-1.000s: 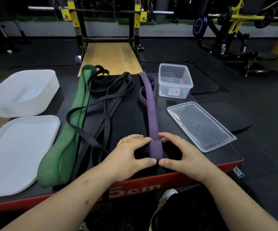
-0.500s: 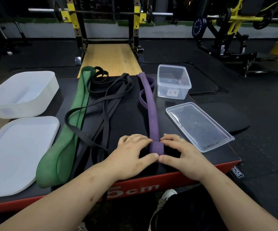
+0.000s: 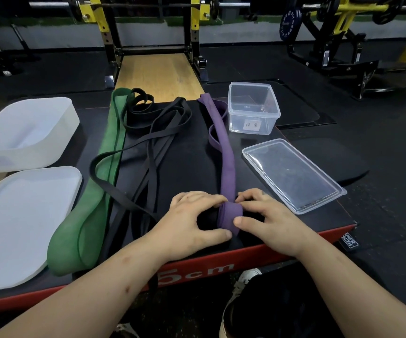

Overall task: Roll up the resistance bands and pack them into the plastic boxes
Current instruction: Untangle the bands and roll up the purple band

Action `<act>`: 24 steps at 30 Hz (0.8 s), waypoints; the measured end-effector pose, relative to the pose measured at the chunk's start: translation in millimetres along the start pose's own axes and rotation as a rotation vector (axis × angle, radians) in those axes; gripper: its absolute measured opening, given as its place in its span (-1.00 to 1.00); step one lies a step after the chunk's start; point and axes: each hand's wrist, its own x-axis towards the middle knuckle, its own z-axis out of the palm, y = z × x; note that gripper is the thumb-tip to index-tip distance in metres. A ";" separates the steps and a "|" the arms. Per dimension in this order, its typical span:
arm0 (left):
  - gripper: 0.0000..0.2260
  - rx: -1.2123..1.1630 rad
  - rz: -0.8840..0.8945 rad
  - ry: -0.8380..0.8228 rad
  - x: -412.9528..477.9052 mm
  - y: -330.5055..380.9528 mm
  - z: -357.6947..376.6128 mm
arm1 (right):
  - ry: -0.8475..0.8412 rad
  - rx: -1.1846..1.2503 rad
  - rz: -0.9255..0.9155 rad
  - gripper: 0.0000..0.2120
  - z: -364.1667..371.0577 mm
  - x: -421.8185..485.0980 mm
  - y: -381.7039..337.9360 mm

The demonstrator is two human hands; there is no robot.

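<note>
A purple resistance band (image 3: 226, 157) lies lengthwise on the black platform (image 3: 187, 162), its near end wound into a small roll (image 3: 228, 217). My left hand (image 3: 192, 218) and my right hand (image 3: 267, 220) pinch that roll from either side with thumbs and fingertips. A wide green band (image 3: 99, 181) lies flat at the left, with several thin black bands (image 3: 153, 147) tangled between green and purple. A clear plastic box (image 3: 253, 108) stands open at the far right, its clear lid (image 3: 292, 174) lying flat nearer me. A frosted white box (image 3: 24, 132) and its lid (image 3: 24, 220) sit at the left.
The platform's red front edge (image 3: 197, 272) runs just below my hands. A yellow squat rack (image 3: 148, 32) with a wooden floor panel stands behind, and weight machines (image 3: 343, 32) stand at the back right. My shoe (image 3: 246, 279) shows under the platform edge.
The roll at the near end of the purple band has grown thicker as both hands turned it forward. The far end of the band has slid slightly closer.
</note>
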 end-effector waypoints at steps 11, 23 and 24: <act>-0.46 -0.096 -0.137 -0.003 7.2 -1.2 0.0 | 0.059 0.043 -0.069 -0.29 -0.9 -8.0 -0.8; -0.40 -0.028 -0.100 -0.062 2.0 2.1 -0.9 | 0.056 -0.019 -0.020 -0.33 -1.5 -2.1 3.1; -0.35 -0.036 -0.099 -0.070 1.0 2.5 -1.9 | 0.049 -0.012 -0.015 -0.36 -1.5 -1.9 2.5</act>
